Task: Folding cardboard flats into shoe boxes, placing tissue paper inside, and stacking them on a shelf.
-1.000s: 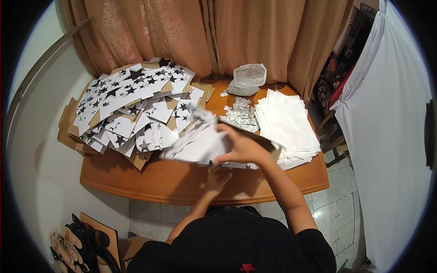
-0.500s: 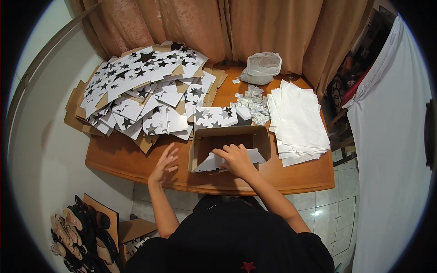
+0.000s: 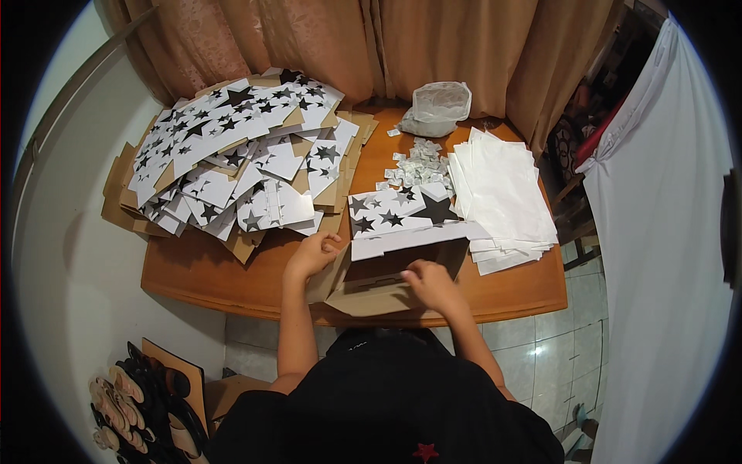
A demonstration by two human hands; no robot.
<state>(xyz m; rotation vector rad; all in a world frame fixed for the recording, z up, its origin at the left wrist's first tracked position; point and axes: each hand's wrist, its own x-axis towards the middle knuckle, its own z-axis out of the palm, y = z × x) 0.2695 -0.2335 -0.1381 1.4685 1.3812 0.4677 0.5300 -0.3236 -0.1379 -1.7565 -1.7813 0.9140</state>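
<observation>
An unfolded-top cardboard box (image 3: 444, 254) stands at the table's front edge, brown inside, with its lid raised at the far side. White paper with black and grey stars (image 3: 379, 203) covers the lid's face. At the box's left far corner, my left hand (image 3: 311, 257) has its fingers curled on the cardboard. My right hand (image 3: 434, 286) is bent over the near right part of the opening, fingertips closed at the box; its thumb is partly hidden. Brown flaps spread out at the near and left sides.
A big heap of flat star-printed cardboard boxes (image 3: 220, 166) covers the left of the table (image 3: 209, 278). Small clear sachets (image 3: 421, 166) lie behind the box, near a plastic bag (image 3: 440, 108). White paper sheets (image 3: 502, 193) are stacked at the right.
The box has turned and its near flap has opened outward. My left hand has come in to the box's left side. My right hand has shifted right and toward me.
</observation>
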